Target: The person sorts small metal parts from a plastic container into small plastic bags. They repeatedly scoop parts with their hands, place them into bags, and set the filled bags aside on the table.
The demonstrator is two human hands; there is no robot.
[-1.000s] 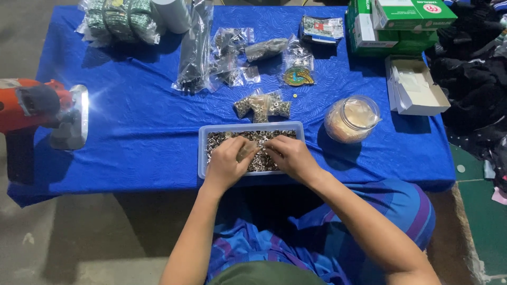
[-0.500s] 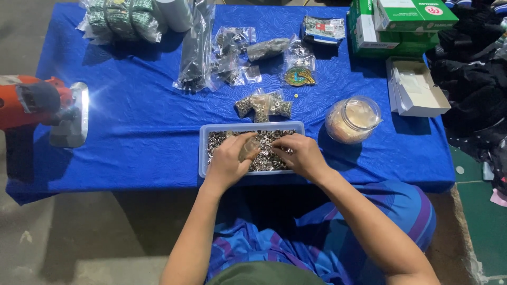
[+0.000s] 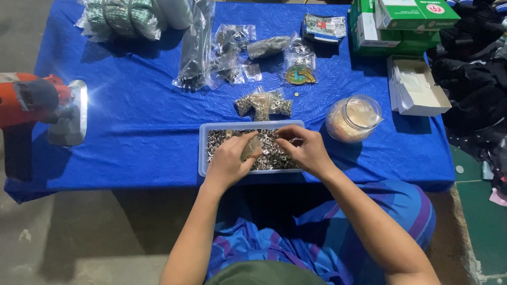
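Silvery metal rings (image 3: 272, 153) are filling a clear plastic tray (image 3: 202, 153) at the near edge of the blue surface (image 3: 132, 137). Both hands are resting in it: the left hand (image 3: 229, 161) has its fingers (image 3: 248, 143) pinched on a small clear bag (image 3: 252, 149), the right hand (image 3: 306, 150) has fingers curled together over the rings. At two o'clock from the tray a glass jar (image 3: 353, 119) is standing; at twelve, small packets (image 3: 263, 104) are lying.
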